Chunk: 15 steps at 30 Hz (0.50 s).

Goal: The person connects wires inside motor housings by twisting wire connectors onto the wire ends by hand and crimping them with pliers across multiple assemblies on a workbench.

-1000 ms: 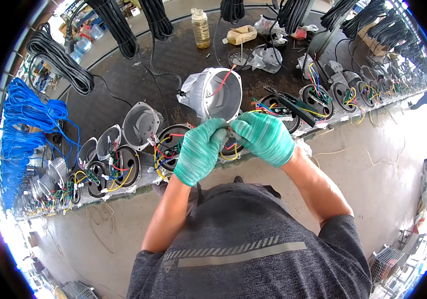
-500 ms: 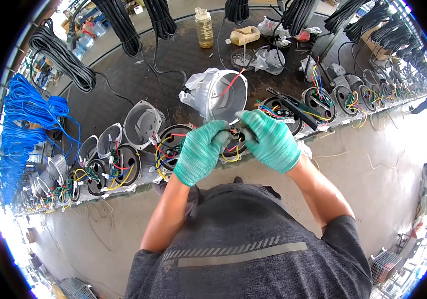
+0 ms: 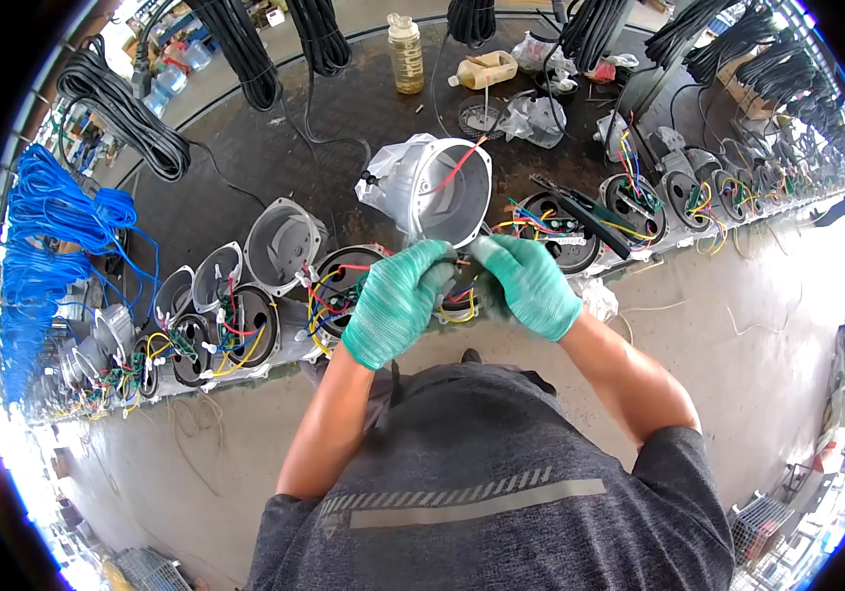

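Two gloved hands, left hand (image 3: pixel 398 300) and right hand (image 3: pixel 531 284), pinch motor wires (image 3: pixel 458 292)

Green knit gloves on left hand (image 3: pixel 398 305) and right hand (image 3: pixel 533 286); grey short-sleeved shirt (image 3: pixel 481 483), seemingly reflective-striped.

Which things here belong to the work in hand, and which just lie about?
In hand: left hand and right hand pinching coloured wires over a motor housing.
Lying about: silver casing, two bottles, blue cable coils, black cable bundles.
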Motion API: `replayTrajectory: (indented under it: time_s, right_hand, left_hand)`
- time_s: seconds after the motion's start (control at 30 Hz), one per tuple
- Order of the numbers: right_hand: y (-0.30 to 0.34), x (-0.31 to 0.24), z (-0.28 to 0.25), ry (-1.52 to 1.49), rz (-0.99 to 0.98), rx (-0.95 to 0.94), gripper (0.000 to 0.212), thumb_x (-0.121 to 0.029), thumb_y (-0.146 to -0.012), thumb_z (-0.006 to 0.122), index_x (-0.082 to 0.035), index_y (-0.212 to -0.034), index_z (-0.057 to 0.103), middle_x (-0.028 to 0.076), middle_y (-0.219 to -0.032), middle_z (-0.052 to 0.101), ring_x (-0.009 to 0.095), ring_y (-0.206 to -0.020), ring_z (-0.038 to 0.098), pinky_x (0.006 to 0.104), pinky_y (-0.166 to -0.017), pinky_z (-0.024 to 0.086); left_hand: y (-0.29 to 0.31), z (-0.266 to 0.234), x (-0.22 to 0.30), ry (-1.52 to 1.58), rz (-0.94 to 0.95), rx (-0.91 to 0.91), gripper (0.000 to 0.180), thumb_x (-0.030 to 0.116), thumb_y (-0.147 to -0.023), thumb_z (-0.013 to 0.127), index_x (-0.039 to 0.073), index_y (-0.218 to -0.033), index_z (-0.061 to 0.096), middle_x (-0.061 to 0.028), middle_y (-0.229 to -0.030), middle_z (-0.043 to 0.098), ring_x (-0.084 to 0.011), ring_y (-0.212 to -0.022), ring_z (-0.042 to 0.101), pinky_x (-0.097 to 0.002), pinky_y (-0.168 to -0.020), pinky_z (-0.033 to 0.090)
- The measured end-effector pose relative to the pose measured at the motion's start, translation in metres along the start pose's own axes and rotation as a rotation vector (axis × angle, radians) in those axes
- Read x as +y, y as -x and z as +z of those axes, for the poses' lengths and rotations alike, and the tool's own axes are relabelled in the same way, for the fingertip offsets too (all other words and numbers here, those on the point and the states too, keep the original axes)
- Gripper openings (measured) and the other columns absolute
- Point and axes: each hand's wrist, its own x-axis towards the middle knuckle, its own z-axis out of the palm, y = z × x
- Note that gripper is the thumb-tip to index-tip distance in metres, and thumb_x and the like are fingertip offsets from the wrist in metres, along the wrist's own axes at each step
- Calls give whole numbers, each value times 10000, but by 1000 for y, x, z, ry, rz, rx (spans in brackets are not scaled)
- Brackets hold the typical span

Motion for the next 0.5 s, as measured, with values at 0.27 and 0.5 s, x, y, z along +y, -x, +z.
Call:
replayTrajectory:
  time_s: [0.27,0.5]
  right_hand:
    - [-13,9,-3,469,-672,102,313,-119,-854,717,-82,-1164,687,75,-985,684,292,-883,720,388,-699,601]
    - [-7,-4,4,32,-88,-31,159,-131,-978,732,-26,-1096,706,137,-892,736,294,-818,754,378,-723,581]
  left_hand:
    - [1,-1,-6,-24,-14,-29,199,70,-1024,652,4,-1202,712,-72,-875,754,-109,-747,681,-276,-705,551]
    - [5,5,0,50,-4,23,241,73,-1014,679,-2,-1242,700,-86,-944,769,-107,-800,696,-276,-742,566]
